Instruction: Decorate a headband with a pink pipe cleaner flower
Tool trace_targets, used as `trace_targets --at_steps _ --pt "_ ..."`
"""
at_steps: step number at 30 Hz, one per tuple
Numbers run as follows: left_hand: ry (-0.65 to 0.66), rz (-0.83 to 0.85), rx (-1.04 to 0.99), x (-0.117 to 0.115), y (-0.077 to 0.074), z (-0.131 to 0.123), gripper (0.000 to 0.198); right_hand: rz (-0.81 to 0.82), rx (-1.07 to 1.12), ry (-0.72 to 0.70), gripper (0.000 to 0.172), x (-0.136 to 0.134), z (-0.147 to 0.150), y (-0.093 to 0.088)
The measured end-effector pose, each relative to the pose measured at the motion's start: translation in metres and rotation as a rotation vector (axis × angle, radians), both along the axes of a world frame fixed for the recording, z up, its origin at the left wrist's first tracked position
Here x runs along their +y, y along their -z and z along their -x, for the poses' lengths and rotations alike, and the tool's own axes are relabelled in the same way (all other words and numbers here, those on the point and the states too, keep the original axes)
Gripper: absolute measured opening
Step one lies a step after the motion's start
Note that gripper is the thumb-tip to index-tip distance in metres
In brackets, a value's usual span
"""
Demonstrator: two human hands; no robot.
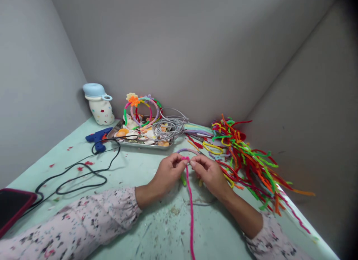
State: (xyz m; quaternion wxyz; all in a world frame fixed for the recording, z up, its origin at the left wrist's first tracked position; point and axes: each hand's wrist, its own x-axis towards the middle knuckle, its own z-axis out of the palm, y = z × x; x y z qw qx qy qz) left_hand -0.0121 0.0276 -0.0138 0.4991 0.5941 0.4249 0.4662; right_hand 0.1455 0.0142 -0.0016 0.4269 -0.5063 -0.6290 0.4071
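Note:
My left hand [165,174] is closed in a pinch on a bright pink pipe cleaner [190,208] near its upper end. The rest of the pipe cleaner hangs down toward the front edge of the view. Close beside, my right hand [211,176] is also pinched, its fingertips almost touching the left ones at the same pink end. A lilac curved fuzzy piece [188,151] arcs just behind the fingers, and a short green fuzzy end [183,180] shows below the left hand. Whether these two belong to one hoop is hidden by the hands.
A metal tray [145,145] holds fuzzy hoops [142,100], a grey wire coil [170,127] and scraps. Left of it are a blue glue gun [99,137] with black cord [81,181], a bottle [99,107] and a phone [16,204]. Many-coloured pipe cleaners [248,159] lie heaped right.

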Motion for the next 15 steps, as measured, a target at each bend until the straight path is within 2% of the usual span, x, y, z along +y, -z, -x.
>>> trace_targets --at_steps 5,11,15 --pt "0.026 0.095 -0.093 0.0028 0.0009 -0.0007 0.02 0.019 -0.054 -0.119 0.018 -0.0008 0.0032 0.0048" --pt "0.123 0.132 -0.127 0.0024 0.0002 0.0015 0.025 0.029 -0.065 -0.081 0.016 0.0005 0.0018 0.0076" --pt "0.139 0.131 -0.134 0.0027 -0.0009 0.0024 0.026 0.023 -0.093 -0.095 0.013 0.001 0.0006 0.0091"
